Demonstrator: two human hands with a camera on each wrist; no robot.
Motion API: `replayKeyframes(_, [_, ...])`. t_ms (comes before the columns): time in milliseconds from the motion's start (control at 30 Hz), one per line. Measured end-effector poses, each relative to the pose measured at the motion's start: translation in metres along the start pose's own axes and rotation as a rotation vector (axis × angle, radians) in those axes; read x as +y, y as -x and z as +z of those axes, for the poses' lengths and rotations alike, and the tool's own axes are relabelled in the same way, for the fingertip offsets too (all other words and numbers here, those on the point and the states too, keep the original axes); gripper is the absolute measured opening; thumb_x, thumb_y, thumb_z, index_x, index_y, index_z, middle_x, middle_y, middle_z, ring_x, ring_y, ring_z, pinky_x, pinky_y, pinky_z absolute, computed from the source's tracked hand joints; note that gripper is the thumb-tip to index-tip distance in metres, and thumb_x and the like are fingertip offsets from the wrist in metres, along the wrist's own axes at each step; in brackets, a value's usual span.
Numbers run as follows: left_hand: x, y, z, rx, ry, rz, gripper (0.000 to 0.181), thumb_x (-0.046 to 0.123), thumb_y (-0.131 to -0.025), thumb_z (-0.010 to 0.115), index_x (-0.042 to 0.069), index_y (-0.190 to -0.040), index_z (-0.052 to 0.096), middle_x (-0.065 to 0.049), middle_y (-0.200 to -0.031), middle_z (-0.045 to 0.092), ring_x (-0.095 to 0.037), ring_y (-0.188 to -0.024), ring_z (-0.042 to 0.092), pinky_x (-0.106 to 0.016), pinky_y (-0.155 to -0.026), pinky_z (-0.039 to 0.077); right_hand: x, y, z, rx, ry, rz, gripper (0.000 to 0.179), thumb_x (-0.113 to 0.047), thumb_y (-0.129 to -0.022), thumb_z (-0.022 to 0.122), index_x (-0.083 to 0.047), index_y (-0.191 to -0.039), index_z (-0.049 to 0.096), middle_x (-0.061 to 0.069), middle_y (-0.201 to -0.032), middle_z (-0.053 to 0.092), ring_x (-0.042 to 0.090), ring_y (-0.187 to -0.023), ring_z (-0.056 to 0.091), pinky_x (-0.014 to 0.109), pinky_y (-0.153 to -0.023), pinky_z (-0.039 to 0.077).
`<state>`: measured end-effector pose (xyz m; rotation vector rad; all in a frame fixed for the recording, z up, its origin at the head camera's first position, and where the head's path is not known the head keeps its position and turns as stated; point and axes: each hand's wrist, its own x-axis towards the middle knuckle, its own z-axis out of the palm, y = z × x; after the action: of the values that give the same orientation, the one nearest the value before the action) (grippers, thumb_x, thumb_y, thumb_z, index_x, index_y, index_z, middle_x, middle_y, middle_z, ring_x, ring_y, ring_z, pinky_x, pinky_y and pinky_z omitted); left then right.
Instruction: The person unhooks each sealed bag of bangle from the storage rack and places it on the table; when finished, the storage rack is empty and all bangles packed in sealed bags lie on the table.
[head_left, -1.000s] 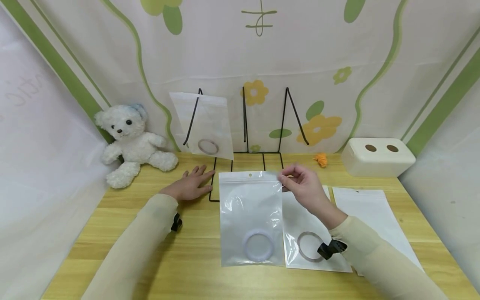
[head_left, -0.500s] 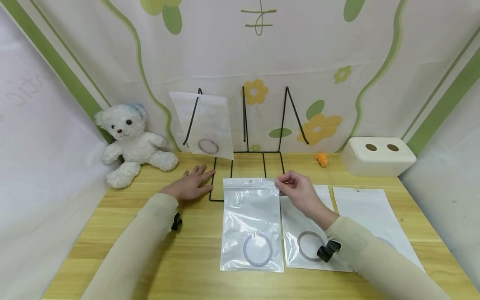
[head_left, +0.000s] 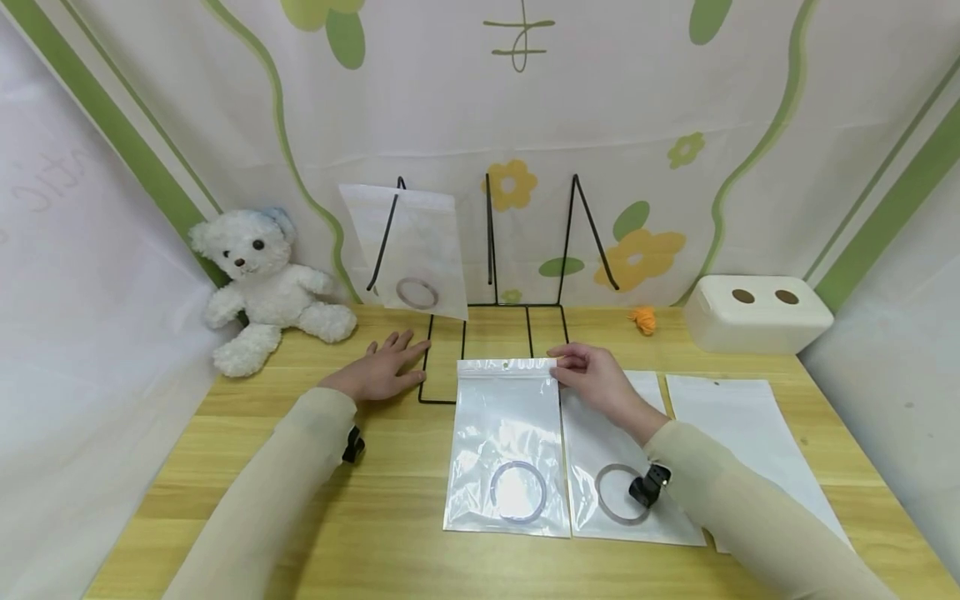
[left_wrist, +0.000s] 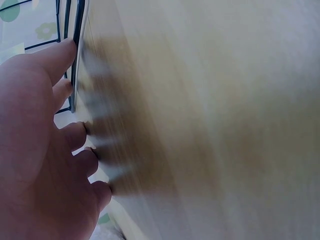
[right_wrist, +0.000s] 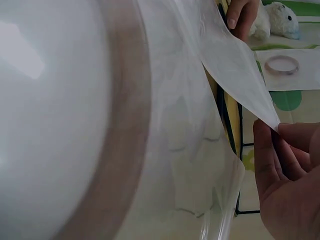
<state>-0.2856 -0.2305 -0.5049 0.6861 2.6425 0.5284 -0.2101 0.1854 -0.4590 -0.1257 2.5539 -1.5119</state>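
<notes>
Fingers of your right hand [head_left: 600, 385] pinch the upper right corner of the bag [head_left: 506, 425] on the worktop [head_left: 405, 500]; your left hand [head_left: 384, 372], palm down, fingers spread, touches the left edge of the rack [head_left: 517, 305]. Just beside the bag's right edge lies a second bag [head_left: 602, 442]; worktop extends leftward.

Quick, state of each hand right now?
Left hand: open, touching the black wire rack.
Right hand: closed, pinching a top corner of the leftmost bag on the table, the white bag.
</notes>
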Motion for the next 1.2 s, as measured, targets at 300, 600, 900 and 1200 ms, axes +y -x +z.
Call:
replayKeyframes(300, [0.026,0.016,-0.015,-0.013,0.056,0.015,0.077,0.06,-0.111,0.049,0.023,-0.174,0.024,-0.028,-0.18,0.004,-0.053,-0.166,-0.002,-0.079,-0.128,-0.006,-0.003,-0.004,-0.002,-0.004,0.204,-0.073,0.018,-0.013,-0.105,0.072,-0.009,-0.121,0.079,0.011,-0.118,0.078,0.024,-0.105,0.071,0.04,-0.093,0.061])
replayKeyframes(600, [0.003,0.002,-0.003,-0.006,0.024,-0.004,0.08,0.07,-0.108,0.046,0.032,-0.174,0.023,-0.017,-0.183,0.003,-0.046,-0.169,-0.002,-0.075,-0.131,-0.005,-0.001,-0.015,-0.001,-0.015,0.303,-0.089,0.015,-0.011,-0.105,0.07,-0.007,-0.116,0.081,0.012,-0.116,0.079,0.023,-0.099,0.069,0.037,-0.083,0.06])
replayKeyframes(900, [0.006,0.004,-0.004,-0.004,0.03,0.002,0.08,0.071,-0.108,0.046,0.033,-0.174,0.023,-0.018,-0.183,0.002,-0.046,-0.169,-0.001,-0.076,-0.13,-0.005,0.003,-0.022,0.0,-0.013,0.334,-0.113,0.019,-0.013,-0.105,0.07,-0.006,-0.12,0.079,0.012,-0.119,0.079,0.027,-0.105,0.069,0.04,-0.087,0.06])
replayKeyframes(1200, [0.027,0.017,-0.016,-0.016,0.058,0.022,0.077,0.06,-0.111,0.05,0.023,-0.174,0.025,-0.028,-0.18,0.004,-0.055,-0.165,-0.001,-0.08,-0.127,-0.006,0.006,-0.029,-0.024,-0.013,0.329,-0.089,0.036,-0.023,-0.111,0.063,-0.009,-0.144,0.07,0.015,-0.151,0.066,0.041,-0.145,0.056,0.061,-0.116,0.05])
